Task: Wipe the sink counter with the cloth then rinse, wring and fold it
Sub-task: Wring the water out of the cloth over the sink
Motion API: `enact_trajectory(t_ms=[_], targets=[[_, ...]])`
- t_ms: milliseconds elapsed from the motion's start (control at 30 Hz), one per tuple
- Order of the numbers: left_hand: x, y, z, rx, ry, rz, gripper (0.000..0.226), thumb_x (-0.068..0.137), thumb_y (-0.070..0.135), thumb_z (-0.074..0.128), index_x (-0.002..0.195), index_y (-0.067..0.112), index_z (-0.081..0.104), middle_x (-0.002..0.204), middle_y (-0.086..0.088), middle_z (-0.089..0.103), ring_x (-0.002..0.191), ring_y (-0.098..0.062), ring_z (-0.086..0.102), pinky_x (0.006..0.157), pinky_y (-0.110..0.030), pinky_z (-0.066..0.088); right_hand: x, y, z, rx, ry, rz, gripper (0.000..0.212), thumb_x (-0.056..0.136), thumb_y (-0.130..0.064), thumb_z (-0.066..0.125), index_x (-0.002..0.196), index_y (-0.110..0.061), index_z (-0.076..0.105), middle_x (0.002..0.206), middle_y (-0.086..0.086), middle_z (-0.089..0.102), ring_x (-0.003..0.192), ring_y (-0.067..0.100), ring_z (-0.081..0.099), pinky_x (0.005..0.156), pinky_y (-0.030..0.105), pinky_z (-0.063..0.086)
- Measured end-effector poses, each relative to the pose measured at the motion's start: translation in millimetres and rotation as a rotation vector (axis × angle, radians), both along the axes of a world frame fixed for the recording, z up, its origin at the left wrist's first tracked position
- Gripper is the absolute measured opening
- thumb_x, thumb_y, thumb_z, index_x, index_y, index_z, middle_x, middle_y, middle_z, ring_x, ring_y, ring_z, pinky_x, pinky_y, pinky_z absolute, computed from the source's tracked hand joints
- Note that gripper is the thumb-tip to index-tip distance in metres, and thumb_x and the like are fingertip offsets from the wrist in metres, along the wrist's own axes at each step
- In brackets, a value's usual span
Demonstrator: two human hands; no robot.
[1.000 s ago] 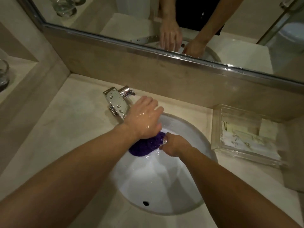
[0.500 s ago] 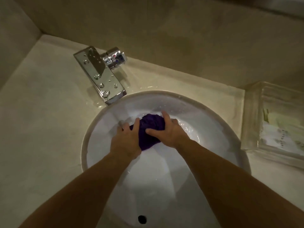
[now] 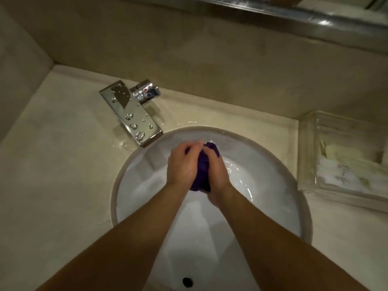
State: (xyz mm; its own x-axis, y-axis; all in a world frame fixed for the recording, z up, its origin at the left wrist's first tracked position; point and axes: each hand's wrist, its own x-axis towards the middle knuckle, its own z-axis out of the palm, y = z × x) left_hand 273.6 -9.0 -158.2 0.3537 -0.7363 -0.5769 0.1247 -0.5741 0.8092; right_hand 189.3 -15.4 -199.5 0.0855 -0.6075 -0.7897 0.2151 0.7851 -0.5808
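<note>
Scene: a bathroom sink [image 3: 273,171] is seen from above, with two bare forearms reaching into the white bowl.
Cloth: a purple cloth [image 3: 202,172] is bunched into a short, thick roll and held between both hands, above the wet bowl.
Left hand: the left hand [image 3: 183,164] is wrapped round the left side of the roll, its fingers curled over the top.
Right hand: the right hand [image 3: 219,175] is closed round the right side, fingers curled tight against the fabric; the fingertips are hidden.
Beyond the fingers: a chrome tap [image 3: 131,115], beaded with drops, is set up and to the left of the fingertips. No running water can be made out.
Right of the fingers: a clear tray [image 3: 308,156] of packets is set on the counter [image 3: 63,164], well apart.
Below the wrists: the drain [image 3: 187,281] is seen near the bottom edge.
Step judged: wringing seems to be under way; folding is not yet done.
Handling: the cloth is judged to be soft, limp, heavier from soaked water, and a little slippery.
Hold advised: it is best gripped at both ends of the roll and twisted in opposite directions, over the bowl.
</note>
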Motion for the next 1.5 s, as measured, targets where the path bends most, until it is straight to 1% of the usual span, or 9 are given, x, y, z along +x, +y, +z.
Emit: enact_trajectory(t_ms=[67,200,367,500,633,733,833,1067,1500], targets=[[1.1,-0.9,20.2,-0.002,0.017,-0.017,0.041,0.078,0.057,0.064,0.113,0.035,0.065,0.118,0.002,0.065,0.102,-0.018,0.066,0.094,-0.043,0.055,-1.4,6.9,22.8,-0.083,0.0,-0.05,0.036,0.083,-0.046,0.062,0.114,-0.03,0.068,0.116,0.008,0.073,0.105,0.032,0.071,0.082,0.055,0.061],[4.8,4.8,67.7,0.05,0.492,-0.095,0.026,0.084,0.036,0.074,0.102,0.017,0.074,0.102,-0.009,0.076,0.089,-0.027,0.074,0.078,-0.042,0.06,-13.9,20.1,79.0,-0.173,0.073,-0.08,0.026,0.091,-0.043,0.056,0.108,-0.031,0.071,0.108,0.004,0.075,0.102,0.027,0.072,0.087,0.056,0.06],[-12.8,23.8,130.7,-0.094,0.465,-0.135,0.024,0.085,0.029,0.076,0.102,0.013,0.073,0.102,-0.01,0.077,0.091,-0.026,0.075,0.073,-0.037,0.058,-20.0,41.3,167.9,-0.323,0.268,-0.085,0.041,0.089,-0.066,0.05,0.112,-0.038,0.067,0.109,-0.006,0.074,0.1,0.016,0.07,0.091,0.044,0.058],[-20.0,34.9,180.3,-0.215,0.295,-0.2,0.024,0.083,0.03,0.075,0.101,0.014,0.073,0.101,-0.007,0.077,0.095,-0.025,0.074,0.079,-0.037,0.06,-16.4,61.2,229.1,-0.5,0.377,-0.231,0.075,0.082,-0.073,0.051,0.15,-0.048,0.03,0.137,-0.011,0.052,0.12,0.016,0.058,0.103,0.044,0.05],[-21.3,29.1,240.0,-0.319,0.13,-0.376,0.044,0.073,0.058,0.066,0.093,0.02,0.076,0.095,-0.004,0.077,0.094,-0.025,0.073,0.082,-0.039,0.058,-4.7,67.7,284.2,-0.594,0.439,-0.26,0.051,0.085,-0.076,0.042,0.112,-0.042,0.068,0.104,-0.016,0.073,0.101,0.011,0.068,0.096,0.044,0.054],[-24.2,34.0,272.1,-0.328,0.069,-0.447,0.062,0.071,0.078,0.054,0.085,0.022,0.077,0.088,-0.001,0.078,0.089,-0.021,0.074,0.085,-0.042,0.059,-0.9,67.2,313.2,-0.579,0.527,-0.319,0.05,0.092,-0.073,0.036,0.1,-0.034,0.066,0.096,-0.008,0.072,0.089,0.012,0.068,0.081,0.035,0.054],[-28.3,40.9,288.5,-0.343,0.042,-0.311,0.055,0.078,0.072,0.059,0.073,0.02,0.076,0.077,-0.001,0.077,0.081,-0.021,0.074,0.084,-0.044,0.06,-0.8,68.2,329.8,-0.615,0.612,-0.334,0.046,0.096,-0.067,0.038,0.09,-0.03,0.065,0.089,-0.005,0.07,0.082,0.013,0.066,0.068,0.03,0.05],[-38.2,45.2,309.3,-0.388,-0.126,-0.114,0.049,0.075,0.065,0.062,0.07,0.017,0.071,0.067,0.001,0.073,0.071,-0.021,0.071,0.076,-0.044,0.06,-7.8,65.5,346.5,-0.614,0.615,-0.408,0.049,0.092,-0.064,0.042,0.075,-0.026,0.068,0.076,-0.003,0.073,0.076,0.018,0.069,0.075,0.04,0.058],[-56.8,30.7,317.2,-0.512,-0.414,-0.154,0.037,0.087,0.049,0.06,0.065,0.02,0.065,0.059,0.005,0.065,0.061,-0.017,0.063,0.058,-0.029,0.047,-35.9,50.8,352.2,-0.735,0.636,-0.359,0.049,0.102,-0.053,0.041,0.071,-0.022,0.064,0.072,-0.002,0.069,0.073,0.018,0.067,0.064,0.03,0.049]])
